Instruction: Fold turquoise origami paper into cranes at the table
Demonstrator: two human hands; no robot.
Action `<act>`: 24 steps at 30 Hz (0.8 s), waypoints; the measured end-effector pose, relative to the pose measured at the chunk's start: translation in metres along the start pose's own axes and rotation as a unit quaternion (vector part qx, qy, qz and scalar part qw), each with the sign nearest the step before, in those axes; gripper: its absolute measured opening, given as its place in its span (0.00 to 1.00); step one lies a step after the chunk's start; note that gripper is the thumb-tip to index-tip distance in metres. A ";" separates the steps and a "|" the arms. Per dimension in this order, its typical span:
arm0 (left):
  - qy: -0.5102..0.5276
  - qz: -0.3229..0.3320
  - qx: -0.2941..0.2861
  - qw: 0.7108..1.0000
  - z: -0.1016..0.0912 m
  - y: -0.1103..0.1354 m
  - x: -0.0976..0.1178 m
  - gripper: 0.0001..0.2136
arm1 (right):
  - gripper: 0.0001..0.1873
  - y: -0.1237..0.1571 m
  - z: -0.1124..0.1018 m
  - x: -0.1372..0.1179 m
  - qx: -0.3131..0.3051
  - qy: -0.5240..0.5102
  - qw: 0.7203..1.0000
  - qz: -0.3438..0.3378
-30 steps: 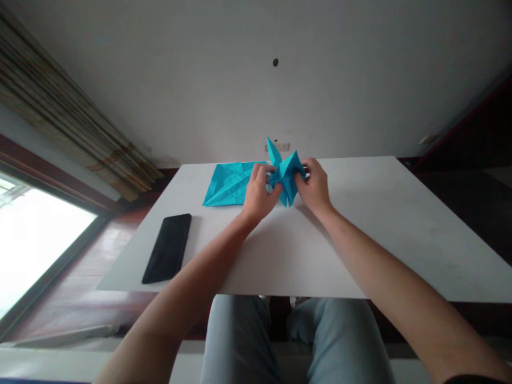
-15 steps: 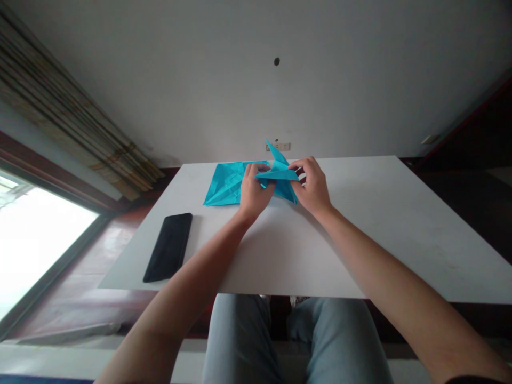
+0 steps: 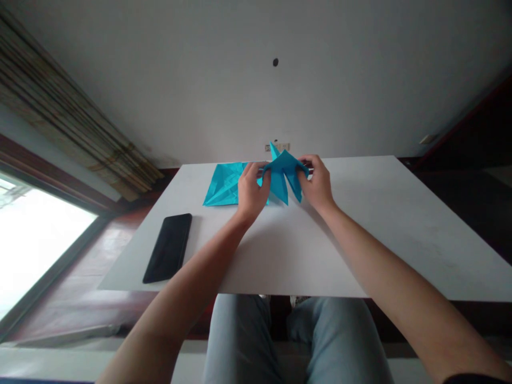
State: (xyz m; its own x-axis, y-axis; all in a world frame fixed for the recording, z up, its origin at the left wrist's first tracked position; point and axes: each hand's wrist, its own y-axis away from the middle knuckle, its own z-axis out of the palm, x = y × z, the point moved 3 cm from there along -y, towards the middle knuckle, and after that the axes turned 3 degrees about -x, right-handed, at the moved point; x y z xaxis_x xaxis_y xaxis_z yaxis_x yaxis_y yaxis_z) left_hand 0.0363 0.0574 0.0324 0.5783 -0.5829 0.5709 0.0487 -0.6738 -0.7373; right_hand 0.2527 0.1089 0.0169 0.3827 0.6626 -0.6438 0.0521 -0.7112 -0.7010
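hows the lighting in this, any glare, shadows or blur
Head view: the window is blown out to white, while the wall is dim; also in the head view, a soft shadow falls on the white table beside the left forearm; same head view, the folded blue paper is readable but slightly soft.

My left hand (image 3: 253, 193) covers part of the creased blue sheet (image 3: 223, 185). The folded blue paper (image 3: 280, 172) conceals some fingertips of my left hand and right hand (image 3: 319, 185) — exact finger placement cannot be read. Its raised tip partly covers the wall outlet (image 3: 285, 146). My left forearm (image 3: 196, 274) masks one corner of the black phone (image 3: 168, 248). The bottom edge crops my jeans (image 3: 240, 341); the left edge crops the curtain (image 3: 68, 101). The dark band (image 3: 476, 379) at my right arm (image 3: 404, 282) is cut off — type undetermined.
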 end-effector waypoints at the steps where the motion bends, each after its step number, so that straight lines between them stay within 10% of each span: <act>1: 0.003 0.005 0.006 1.000 -0.001 0.000 0.002 0.07 | 0.13 0.001 0.002 0.001 -0.009 -0.009 1.000 0.014; 13: 0.038 0.149 -0.077 0.985 0.002 0.006 0.016 0.21 | 0.12 0.006 0.004 0.015 -0.048 -0.079 0.990 0.110; 24: 0.138 -0.105 0.043 0.984 0.001 -0.004 -0.007 0.07 | 0.10 -0.004 -0.003 0.026 0.038 -0.019 0.993 0.111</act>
State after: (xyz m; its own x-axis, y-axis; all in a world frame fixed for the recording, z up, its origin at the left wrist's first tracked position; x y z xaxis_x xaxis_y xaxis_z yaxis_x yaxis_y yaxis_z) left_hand 0.0326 0.0650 0.0311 0.3062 -0.5433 0.7817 0.2203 -0.7584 -0.6134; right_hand 0.2657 0.1282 0.0037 0.3419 0.5012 -0.7949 -0.0996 -0.8218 -0.5610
